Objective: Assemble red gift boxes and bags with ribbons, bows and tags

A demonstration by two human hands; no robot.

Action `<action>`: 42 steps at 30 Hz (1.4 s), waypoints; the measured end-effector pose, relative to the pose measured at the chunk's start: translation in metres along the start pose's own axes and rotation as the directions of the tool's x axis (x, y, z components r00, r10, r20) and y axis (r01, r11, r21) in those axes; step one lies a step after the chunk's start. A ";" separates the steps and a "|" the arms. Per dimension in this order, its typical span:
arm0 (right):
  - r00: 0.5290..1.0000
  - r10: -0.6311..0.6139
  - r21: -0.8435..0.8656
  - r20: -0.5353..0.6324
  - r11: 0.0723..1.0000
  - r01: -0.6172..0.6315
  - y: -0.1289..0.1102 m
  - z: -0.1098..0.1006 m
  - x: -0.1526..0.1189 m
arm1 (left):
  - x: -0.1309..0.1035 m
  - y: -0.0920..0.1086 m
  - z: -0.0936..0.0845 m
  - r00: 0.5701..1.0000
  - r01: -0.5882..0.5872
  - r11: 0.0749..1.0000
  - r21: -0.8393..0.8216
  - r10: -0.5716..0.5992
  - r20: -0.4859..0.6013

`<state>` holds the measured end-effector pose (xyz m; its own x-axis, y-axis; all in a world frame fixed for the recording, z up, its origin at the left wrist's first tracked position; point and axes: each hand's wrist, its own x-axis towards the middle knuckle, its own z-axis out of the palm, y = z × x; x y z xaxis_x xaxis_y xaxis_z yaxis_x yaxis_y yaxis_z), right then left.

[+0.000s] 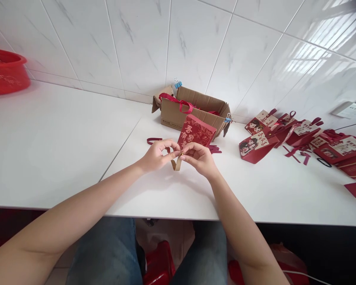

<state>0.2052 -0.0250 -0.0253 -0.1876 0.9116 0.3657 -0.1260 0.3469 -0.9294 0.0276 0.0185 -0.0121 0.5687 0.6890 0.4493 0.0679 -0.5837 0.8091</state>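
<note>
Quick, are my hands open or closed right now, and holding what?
Left hand: closed, pinching the gold ribbon.
Right hand: closed, pinching the same ribbon.

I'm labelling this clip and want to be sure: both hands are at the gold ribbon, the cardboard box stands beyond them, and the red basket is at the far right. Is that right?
Not quite: the head view shows the red basket at the far left. The left hand and right hand are at the gold ribbon, and the cardboard box stands beyond them.
</note>
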 end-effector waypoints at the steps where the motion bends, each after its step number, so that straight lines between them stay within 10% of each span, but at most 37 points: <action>1: 1.000 0.024 0.016 0.019 1.000 -0.025 -0.001 0.000 0.000 | 0.000 0.000 0.000 1.000 0.007 1.000 -0.016 -0.007 0.020; 21: 0.993 0.033 0.054 0.116 0.998 -0.039 -0.002 -0.009 0.000 | -0.001 -0.003 -0.001 0.931 0.309 0.864 -0.397 -0.191 0.310; 33: 0.982 0.034 0.011 0.185 0.999 -0.036 0.001 -0.003 -0.001 | 0.003 0.001 -0.008 0.885 0.362 0.873 -0.328 -0.210 0.416; 38: 0.995 -0.006 -0.043 -0.102 0.999 0.001 0.000 -0.004 0.002 | 0.010 -0.011 -0.026 0.957 0.289 0.927 -0.241 -0.276 0.086; 42: 0.902 -0.189 -0.299 -0.387 0.952 0.071 0.005 -0.007 0.004 | 0.015 -0.033 -0.047 0.887 0.303 0.913 0.272 -0.165 -0.431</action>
<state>0.2101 -0.0180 -0.0286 0.2320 0.8424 0.4864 0.1582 0.4607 -0.8734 -0.0050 0.0686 -0.0143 0.1398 0.8928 0.4282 0.4574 -0.4418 0.7718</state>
